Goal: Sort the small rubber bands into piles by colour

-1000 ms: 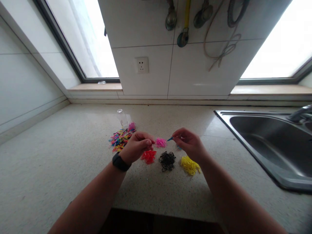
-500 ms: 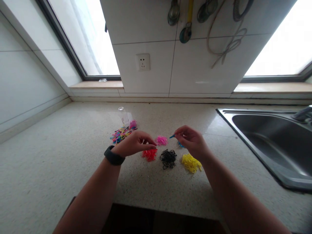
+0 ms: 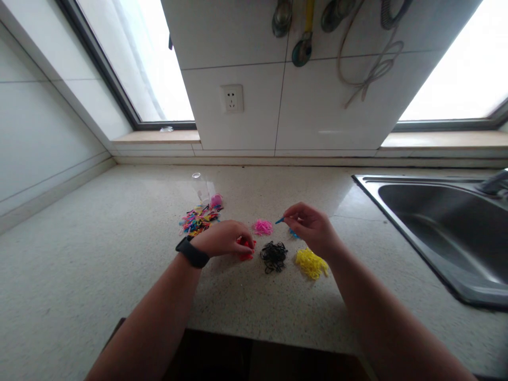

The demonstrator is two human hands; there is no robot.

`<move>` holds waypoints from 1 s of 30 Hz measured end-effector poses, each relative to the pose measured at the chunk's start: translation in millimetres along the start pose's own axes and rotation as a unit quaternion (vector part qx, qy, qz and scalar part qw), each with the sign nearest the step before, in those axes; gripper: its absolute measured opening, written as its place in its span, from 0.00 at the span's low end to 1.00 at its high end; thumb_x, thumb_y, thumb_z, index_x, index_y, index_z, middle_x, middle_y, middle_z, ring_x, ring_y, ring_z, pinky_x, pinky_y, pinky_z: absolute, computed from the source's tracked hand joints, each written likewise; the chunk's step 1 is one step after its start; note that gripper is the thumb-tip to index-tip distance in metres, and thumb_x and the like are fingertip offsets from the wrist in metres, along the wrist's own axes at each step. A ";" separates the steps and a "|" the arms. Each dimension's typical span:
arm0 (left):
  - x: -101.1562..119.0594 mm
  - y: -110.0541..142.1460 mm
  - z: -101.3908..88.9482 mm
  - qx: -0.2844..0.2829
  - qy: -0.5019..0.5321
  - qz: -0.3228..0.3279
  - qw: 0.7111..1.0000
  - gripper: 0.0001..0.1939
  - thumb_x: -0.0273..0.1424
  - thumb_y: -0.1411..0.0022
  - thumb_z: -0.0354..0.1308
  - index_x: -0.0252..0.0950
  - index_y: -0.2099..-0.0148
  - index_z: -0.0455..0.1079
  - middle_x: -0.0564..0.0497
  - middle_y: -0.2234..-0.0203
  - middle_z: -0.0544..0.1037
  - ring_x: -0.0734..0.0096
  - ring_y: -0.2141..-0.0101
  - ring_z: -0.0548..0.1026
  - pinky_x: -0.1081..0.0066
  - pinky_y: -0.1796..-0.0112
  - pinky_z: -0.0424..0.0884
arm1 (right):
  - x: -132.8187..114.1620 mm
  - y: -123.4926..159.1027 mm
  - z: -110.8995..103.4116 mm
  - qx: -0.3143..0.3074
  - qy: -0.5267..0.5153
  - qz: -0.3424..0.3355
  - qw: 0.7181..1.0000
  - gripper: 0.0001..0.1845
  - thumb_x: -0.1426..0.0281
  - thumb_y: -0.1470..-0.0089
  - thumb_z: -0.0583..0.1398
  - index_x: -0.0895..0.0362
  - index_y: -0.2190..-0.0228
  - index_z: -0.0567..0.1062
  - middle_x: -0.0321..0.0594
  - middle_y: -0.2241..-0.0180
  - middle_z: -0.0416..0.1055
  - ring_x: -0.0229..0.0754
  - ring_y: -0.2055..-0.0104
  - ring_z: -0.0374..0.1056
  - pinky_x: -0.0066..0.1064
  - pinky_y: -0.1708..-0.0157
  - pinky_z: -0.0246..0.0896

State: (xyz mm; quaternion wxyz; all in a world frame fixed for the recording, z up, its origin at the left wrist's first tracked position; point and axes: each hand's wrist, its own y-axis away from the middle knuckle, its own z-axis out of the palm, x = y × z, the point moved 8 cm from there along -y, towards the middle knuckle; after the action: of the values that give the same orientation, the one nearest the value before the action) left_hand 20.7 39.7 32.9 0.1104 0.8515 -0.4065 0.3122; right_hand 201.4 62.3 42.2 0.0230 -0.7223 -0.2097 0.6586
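My left hand (image 3: 226, 237), with a dark band on its wrist, is lowered onto the pile of red rubber bands (image 3: 246, 256). Its fingers are curled and drawn together at the red bands; what they pinch, if anything, is hidden. My right hand (image 3: 309, 225) pinches a blue rubber band (image 3: 280, 220) between thumb and fingertips. Below that hand a small blue pile (image 3: 293, 233) shows in part. Between the hands lie pink rubber bands (image 3: 262, 227) and, nearer me, black rubber bands (image 3: 273, 257). Yellow rubber bands (image 3: 311, 263) sit beneath my right wrist.
A mixed heap of coloured bands (image 3: 198, 219) lies at the left, beside a clear plastic container (image 3: 200, 188) and a pink round object (image 3: 216, 200). The steel sink (image 3: 436, 233) is set into the speckled counter (image 3: 119, 238) on the right.
My left hand has come down and slightly toward me onto the red bands, covering more of them. My right hand holds the blue band in nearly the same place.
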 end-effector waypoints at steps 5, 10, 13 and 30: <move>-1.4 1.5 -1.1 -0.007 -0.011 -0.001 1.000 0.07 0.35 0.40 0.64 0.38 0.63 0.80 0.50 0.70 0.81 0.69 0.68 0.75 0.72 0.64 0.65 | 1.7 0.2 -0.2 -0.001 0.001 0.001 1.000 0.10 0.63 0.45 0.64 0.56 0.66 0.74 0.32 0.76 0.63 0.31 0.77 0.54 0.28 0.80 0.46; -7.1 5.4 -4.4 -0.015 -0.027 -0.027 0.999 0.08 0.35 0.38 0.63 0.38 0.61 0.79 0.49 0.68 0.81 0.68 0.66 0.75 0.71 0.62 0.65 | 2.1 0.6 -0.3 -0.004 0.005 -0.001 1.000 0.10 0.62 0.45 0.65 0.56 0.66 0.74 0.31 0.75 0.62 0.31 0.77 0.54 0.28 0.79 0.47; -10.4 6.9 -4.7 -0.015 -0.033 -0.029 0.999 0.07 0.35 0.38 0.63 0.38 0.61 0.79 0.49 0.67 0.81 0.67 0.65 0.75 0.71 0.62 0.65 | 2.5 0.6 -0.1 -0.005 0.010 0.000 1.000 0.10 0.62 0.45 0.64 0.55 0.66 0.74 0.31 0.76 0.62 0.31 0.77 0.54 0.28 0.79 0.47; -18.0 10.5 -27.5 0.107 -0.116 -0.069 0.985 0.14 0.37 0.32 0.53 0.35 0.61 0.77 0.48 0.71 0.78 0.69 0.70 0.72 0.71 0.68 0.62 | -22.0 2.8 -33.4 0.088 -0.069 -0.002 0.994 0.11 0.60 0.49 0.65 0.52 0.66 0.78 0.35 0.75 0.68 0.33 0.77 0.56 0.30 0.78 0.52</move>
State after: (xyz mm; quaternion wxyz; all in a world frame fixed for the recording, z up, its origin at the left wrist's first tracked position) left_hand -8.0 56.3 42.5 -0.0080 0.9149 -0.3211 0.2447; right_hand 233.3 60.6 66.4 0.0735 -0.6696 -0.1537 0.7229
